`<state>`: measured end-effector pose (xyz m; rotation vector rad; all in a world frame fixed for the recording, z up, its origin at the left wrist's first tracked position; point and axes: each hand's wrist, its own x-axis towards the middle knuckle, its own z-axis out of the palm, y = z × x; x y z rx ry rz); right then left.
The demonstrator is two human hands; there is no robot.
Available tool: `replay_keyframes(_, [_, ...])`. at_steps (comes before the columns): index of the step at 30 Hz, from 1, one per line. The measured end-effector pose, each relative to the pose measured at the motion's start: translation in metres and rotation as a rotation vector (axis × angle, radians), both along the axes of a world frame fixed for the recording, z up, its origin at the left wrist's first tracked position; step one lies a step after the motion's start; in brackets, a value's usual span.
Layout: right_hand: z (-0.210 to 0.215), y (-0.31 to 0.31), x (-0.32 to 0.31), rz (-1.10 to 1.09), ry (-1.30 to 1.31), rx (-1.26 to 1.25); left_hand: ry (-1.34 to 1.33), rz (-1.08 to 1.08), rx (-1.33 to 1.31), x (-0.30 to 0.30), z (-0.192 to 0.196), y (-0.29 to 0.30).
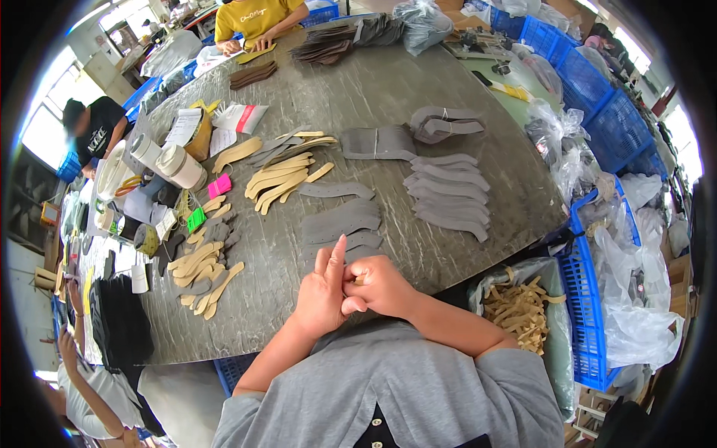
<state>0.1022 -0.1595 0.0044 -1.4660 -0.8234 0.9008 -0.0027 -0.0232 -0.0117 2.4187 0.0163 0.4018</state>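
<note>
My left hand (321, 295) is in front of me at the near edge of the table, palm side partly turned up, with some fingers stretched out and the thumb apart. Against it my right hand (382, 287) is closed, its fingertips meeting the left hand's fingers. A tiny yellowish spot shows between them, too small to name. Just beyond the hands lies a stack of grey curved strips (340, 222), partly covered by my fingertips. Above that stack is a single grey curved strip (336, 190). Fanned grey strips (448, 190) lie to the right.
Beige curved strips (280, 179) and a mixed pile (202, 269) lie on the left of the table (269, 321). Tied grey bundles (377, 142) lie farther back. A bin of tan scraps (517, 310) and blue crates (582, 299) stand at right. A person in yellow (258, 19) works opposite.
</note>
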Motion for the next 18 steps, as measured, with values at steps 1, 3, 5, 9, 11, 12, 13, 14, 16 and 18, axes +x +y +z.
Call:
replay_keyframes(1, [0.0,0.0,0.0,0.02,0.076,-0.033,0.011,-0.008,-0.017,-0.002,0.0,0.0])
replay_keyframes(3, [-0.001,0.0,0.001,0.016,0.078,-0.036,-0.026,-0.047,-0.108,-0.002,0.002,-0.001])
replay_keyframes(5, [-0.002,0.002,0.002,0.026,0.122,-0.005,-0.035,-0.079,-0.196,-0.001,0.007,0.0])
replay_keyframes(9, [0.0,0.001,0.006,0.073,0.236,0.007,-0.048,-0.138,-0.297,0.0,0.01,0.001])
replay_keyframes(11, [-0.008,0.002,0.006,0.073,0.287,0.013,-0.047,-0.152,-0.339,0.0,0.009,0.0])
replay_keyframes(12, [-0.011,0.002,0.006,0.075,0.303,0.026,-0.028,-0.15,-0.374,-0.001,0.01,-0.002])
replay_keyframes(13, [-0.014,0.002,0.006,0.077,0.319,0.039,-0.009,-0.147,-0.408,-0.001,0.01,-0.003])
replay_keyframes(14, [-0.013,0.004,0.005,0.082,0.334,0.051,-0.027,-0.152,-0.443,-0.002,0.008,-0.003])
replay_keyframes(16, [-0.005,0.003,0.004,0.068,0.309,-0.009,-0.065,-0.163,-0.512,-0.001,0.004,-0.002])
replay_keyframes(18, [0.005,0.002,0.002,0.052,0.278,-0.026,-0.081,-0.181,-0.483,0.0,0.006,0.003])
